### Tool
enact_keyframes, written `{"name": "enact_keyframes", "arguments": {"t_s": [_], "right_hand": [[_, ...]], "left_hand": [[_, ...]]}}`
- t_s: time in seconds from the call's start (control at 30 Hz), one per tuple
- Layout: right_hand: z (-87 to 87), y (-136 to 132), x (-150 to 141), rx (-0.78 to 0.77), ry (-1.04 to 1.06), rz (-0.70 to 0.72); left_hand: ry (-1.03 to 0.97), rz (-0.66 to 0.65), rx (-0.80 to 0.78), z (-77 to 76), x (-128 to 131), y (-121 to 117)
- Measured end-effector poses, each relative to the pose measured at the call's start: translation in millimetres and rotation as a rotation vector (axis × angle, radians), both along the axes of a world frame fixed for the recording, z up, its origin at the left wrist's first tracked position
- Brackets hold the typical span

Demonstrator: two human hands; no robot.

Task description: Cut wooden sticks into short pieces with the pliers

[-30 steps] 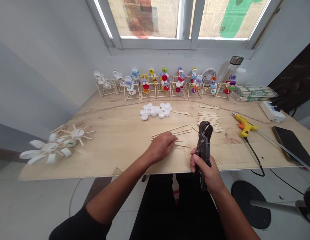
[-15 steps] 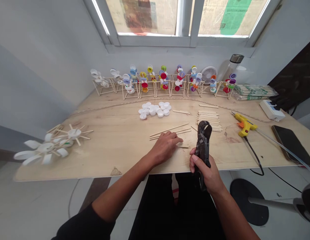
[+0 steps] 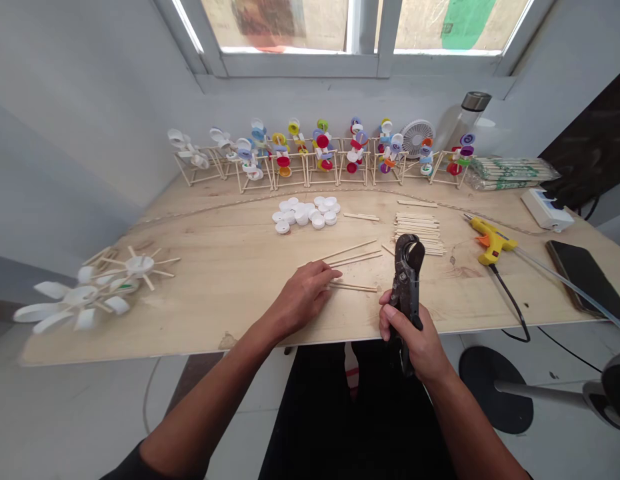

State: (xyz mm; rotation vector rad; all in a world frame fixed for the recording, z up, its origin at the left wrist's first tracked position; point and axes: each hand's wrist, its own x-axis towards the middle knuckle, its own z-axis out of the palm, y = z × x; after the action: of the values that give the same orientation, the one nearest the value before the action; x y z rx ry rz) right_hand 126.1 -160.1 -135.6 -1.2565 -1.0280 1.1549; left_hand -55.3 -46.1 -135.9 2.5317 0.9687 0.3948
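Observation:
My left hand (image 3: 309, 291) rests low over the table with its fingers curled round the near ends of two thin wooden sticks (image 3: 357, 287). Their far ends point right, toward the cutter. Just beyond that hand lie a few more loose sticks (image 3: 357, 257). A black pipe cutter (image 3: 407, 280) stands upright in my right hand (image 3: 407, 330), its curved jaw at the top and its handles in my grip at the table's front edge. Behind the cutter is a stack of short cut sticks (image 3: 419, 232).
White bottle caps (image 3: 305, 212) are grouped mid-table. Framed cap wheels (image 3: 323, 153) line the wall. Unframed white wheels (image 3: 81, 295) sit at left. At right are a yellow glue gun (image 3: 495, 241), a phone (image 3: 585, 277), a power strip (image 3: 547, 209) and bagged sticks (image 3: 513, 173).
My left hand has slid left and its fingers have drawn in, so more of the two sticks shows. The right hand holds the cutter much as before. The view has shifted slightly.

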Motion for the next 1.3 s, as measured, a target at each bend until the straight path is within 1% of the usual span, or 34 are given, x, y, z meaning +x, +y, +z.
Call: {"name": "enact_keyframes", "arguments": {"t_s": [0.1,0.37,0.67,1.3], "right_hand": [[0.7,-0.1,0.3,-0.008,-0.001,0.0],[1.1,-0.6,-0.7,-0.011,0.004,-0.001],[-1.6,-0.8,-0.3,-0.024,0.006,-0.01],[-0.6,-0.5,-1.2,-0.046,0.04,-0.013]], "left_hand": [[0.0,0.034,-0.004,-2.9,-2.9,-1.1],[0.05,0.069,0.03,-8.6,3.0,1.4],[0.011,0.105,0.005,-6.3,4.5,0.2],[-0.002,0.103,-0.008,-5.8,1.7,-1.5]]}}
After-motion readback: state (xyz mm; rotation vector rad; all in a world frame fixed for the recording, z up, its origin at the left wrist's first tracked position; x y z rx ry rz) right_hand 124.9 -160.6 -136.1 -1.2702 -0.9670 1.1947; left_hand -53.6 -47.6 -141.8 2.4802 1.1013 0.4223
